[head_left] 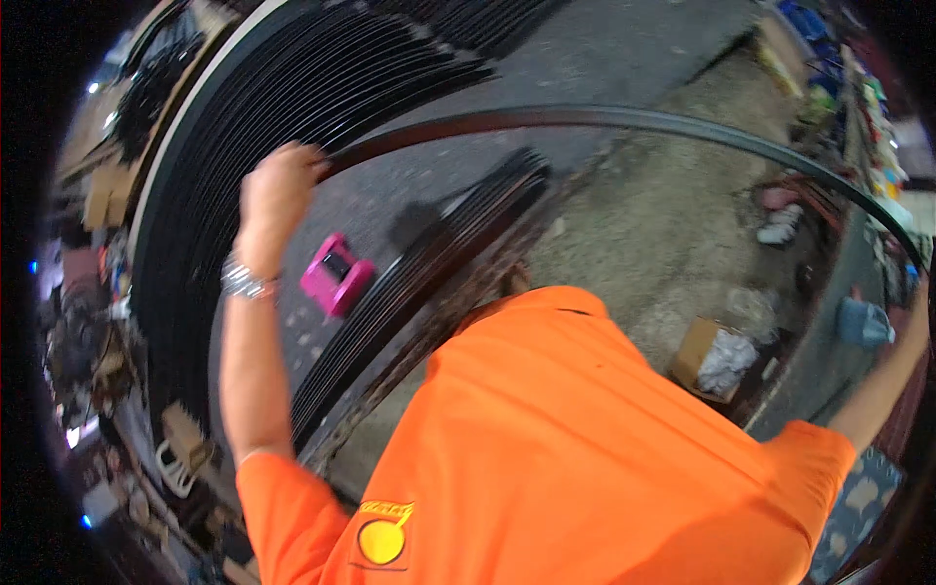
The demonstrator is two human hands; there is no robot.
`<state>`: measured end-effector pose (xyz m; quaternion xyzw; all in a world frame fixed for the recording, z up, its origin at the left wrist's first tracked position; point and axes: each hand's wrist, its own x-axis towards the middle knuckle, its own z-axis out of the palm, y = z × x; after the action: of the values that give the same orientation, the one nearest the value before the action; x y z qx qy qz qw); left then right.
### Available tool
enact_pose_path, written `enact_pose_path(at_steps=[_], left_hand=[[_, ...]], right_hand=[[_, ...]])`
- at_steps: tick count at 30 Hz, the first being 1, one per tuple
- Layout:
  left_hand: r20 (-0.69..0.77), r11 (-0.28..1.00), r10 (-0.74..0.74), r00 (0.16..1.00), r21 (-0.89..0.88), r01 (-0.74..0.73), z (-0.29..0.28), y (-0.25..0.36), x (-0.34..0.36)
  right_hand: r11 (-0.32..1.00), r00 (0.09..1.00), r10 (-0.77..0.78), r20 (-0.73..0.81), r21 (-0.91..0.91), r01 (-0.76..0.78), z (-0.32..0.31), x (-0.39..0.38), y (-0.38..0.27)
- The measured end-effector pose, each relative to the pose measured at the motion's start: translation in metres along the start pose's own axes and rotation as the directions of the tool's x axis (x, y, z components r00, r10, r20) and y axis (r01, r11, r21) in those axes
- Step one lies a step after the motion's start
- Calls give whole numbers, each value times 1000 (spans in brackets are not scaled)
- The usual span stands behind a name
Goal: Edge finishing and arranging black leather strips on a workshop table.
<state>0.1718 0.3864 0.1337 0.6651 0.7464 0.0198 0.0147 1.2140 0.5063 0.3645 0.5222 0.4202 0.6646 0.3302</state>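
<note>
My left hand (278,200), with a metal watch on the wrist, is closed round one end of a long, narrow black strip (546,117). The strip arches in the air across to the right rim of the head view. There it meets my right hand (922,283), which is mostly cut off by the rim; its fingers hardly show. Beneath my left hand lies a big stack of similar black strips (292,88) on a dark work surface (575,58). A smaller bundle of black strips (439,244) lies nearer me, beside a pink plastic thing with a dark middle (336,275).
Right of the work surface is a concrete floor (634,224). On it stands an open cardboard box (697,356) with crumpled white stuff inside. A pale blue jug (865,322) stands farther right. Assorted clutter (88,322) fills the left side.
</note>
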Motion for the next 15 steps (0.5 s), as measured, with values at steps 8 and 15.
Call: enact_pose_path(at_steps=[8, 15], left_hand=[[13, 992, -87, 996, 94, 85, -72, -75, -32], [-2, 975, -174, 985, 143, 172, -88, -118, -70]], right_hand=[[612, 814, -37, 580, 657, -440, -201, 68, -66], [550, 883, -57, 466, 753, -361, -261, 128, -94]])
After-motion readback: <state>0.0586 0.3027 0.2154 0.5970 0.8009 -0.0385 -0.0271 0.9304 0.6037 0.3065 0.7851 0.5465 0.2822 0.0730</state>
